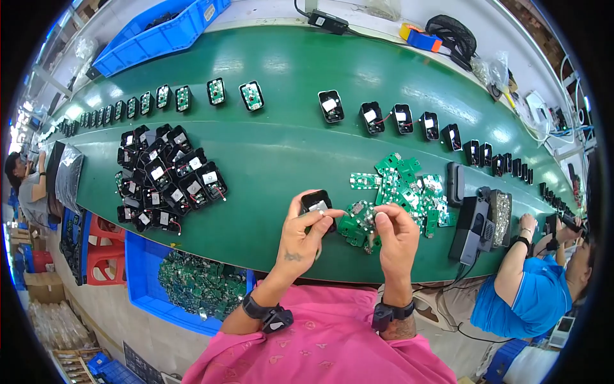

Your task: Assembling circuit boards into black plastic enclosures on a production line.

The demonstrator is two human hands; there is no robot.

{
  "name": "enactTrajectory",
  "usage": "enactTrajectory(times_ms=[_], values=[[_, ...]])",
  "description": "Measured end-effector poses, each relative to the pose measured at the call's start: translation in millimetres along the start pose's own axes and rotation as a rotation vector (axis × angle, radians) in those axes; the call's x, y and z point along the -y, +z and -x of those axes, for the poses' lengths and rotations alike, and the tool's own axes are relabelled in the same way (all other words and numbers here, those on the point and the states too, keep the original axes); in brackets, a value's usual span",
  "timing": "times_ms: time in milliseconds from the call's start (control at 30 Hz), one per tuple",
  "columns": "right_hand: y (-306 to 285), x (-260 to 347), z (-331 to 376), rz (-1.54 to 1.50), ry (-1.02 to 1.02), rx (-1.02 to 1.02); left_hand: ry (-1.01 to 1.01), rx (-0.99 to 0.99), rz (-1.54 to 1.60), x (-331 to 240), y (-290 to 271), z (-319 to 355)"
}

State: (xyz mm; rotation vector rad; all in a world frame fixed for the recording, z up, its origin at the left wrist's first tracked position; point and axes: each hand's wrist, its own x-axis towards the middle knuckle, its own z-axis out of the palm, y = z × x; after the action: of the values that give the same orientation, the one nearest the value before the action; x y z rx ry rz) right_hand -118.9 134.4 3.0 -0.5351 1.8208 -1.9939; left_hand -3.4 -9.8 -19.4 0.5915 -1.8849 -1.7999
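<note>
My left hand (pixel 295 242) grips a small black plastic housing (pixel 313 199), tilted, with a light piece inside. Close by on the right, the fingers of my right hand (pixel 398 244) pinch the edge of a green circuit board (pixel 360 211). The board and the housing are near each other; whether a wire joins them is too small to tell. Behind my right hand lies a loose pile of green circuit boards (pixel 409 185). To the left is a heap of black housings (pixel 167 176), several with white pieces and thin wires showing.
Along the green table (pixel 268 160), housings with green boards (pixel 251 96) line up left, others with white pieces (pixel 331 106) right. A black device (pixel 470 227) stands right. Blue bins sit at the back (pixel 150 41) and below (pixel 144 281). A person in blue (pixel 527 288) works right; another sits far left.
</note>
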Motion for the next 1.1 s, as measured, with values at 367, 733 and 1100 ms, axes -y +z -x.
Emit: enactTrajectory(times_ms=[367, 733, 1100], values=[[11, 13, -12, 0.047, 0.229, 0.294, 0.208, 0.054, -0.246, -7, -4, 0], [17, 14, -21, 0.439, -0.038, 0.338, -0.212, 0.129, 0.411, -13, -7, -4], [24, -3, -6, 0.288, -0.133, 0.269, -0.134, 0.132, 0.555, 0, 11, 1]])
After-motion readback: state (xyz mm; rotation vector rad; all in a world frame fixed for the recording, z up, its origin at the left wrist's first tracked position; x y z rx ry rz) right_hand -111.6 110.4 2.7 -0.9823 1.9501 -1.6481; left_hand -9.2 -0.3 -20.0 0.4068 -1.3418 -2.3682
